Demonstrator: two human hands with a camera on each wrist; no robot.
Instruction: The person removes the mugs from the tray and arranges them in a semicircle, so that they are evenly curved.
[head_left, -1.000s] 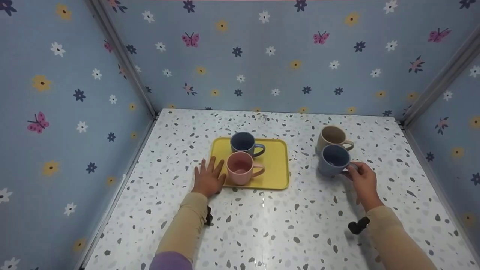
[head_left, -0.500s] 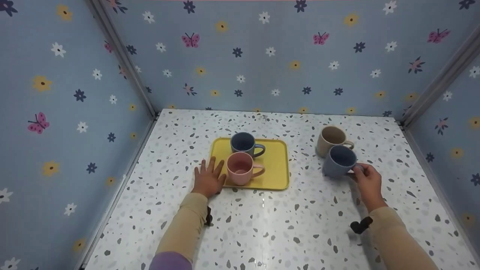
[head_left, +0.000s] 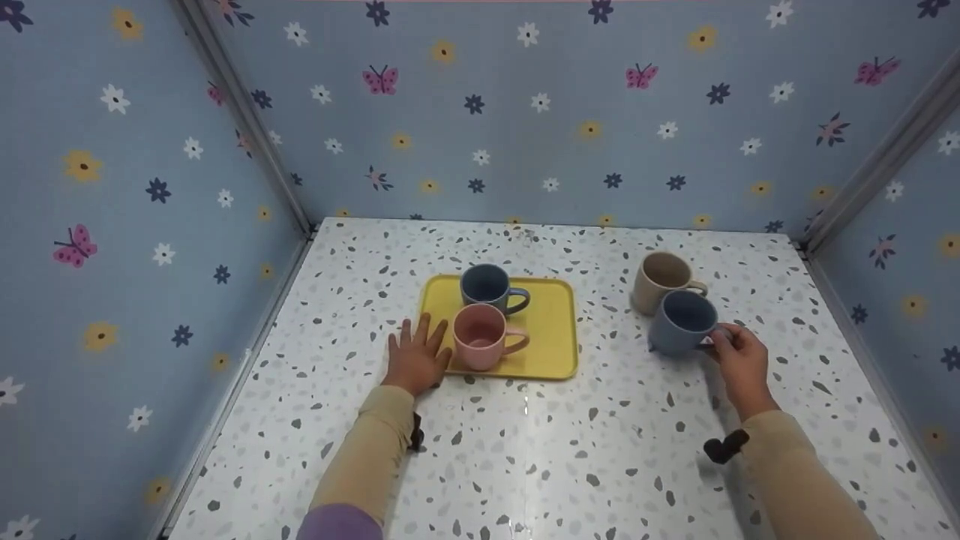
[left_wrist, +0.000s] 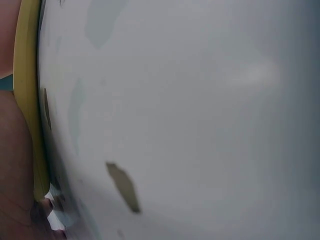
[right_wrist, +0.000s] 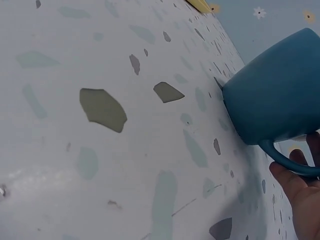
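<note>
By its handle, my right hand [head_left: 741, 367] pinches a blue mug [head_left: 681, 324] that stands upright right of the tray; in the right wrist view the fingers curl round the blue mug's handle [right_wrist: 286, 162]. Just behind it is a beige mug [head_left: 651, 289], partly covered by the blue one. My left hand [head_left: 415, 360] lies with its fingers spread over the left front edge of a yellow tray [head_left: 551, 326]. On that tray stand a pink mug [head_left: 480, 341], close to my left thumb, and a dark blue mug [head_left: 484, 283] behind it. Their handles point right.
The speckled white table [head_left: 570, 457] runs back to a flowered blue wall [head_left: 510, 112]. Similar panels with metal corner posts stand on the left [head_left: 112, 300] and right. Table surface lies between the tray and the right-hand mugs.
My right hand has moved the blue mug a little to the right, uncovering more of the beige mug. The left hand, the tray and its mugs have stayed still.
</note>
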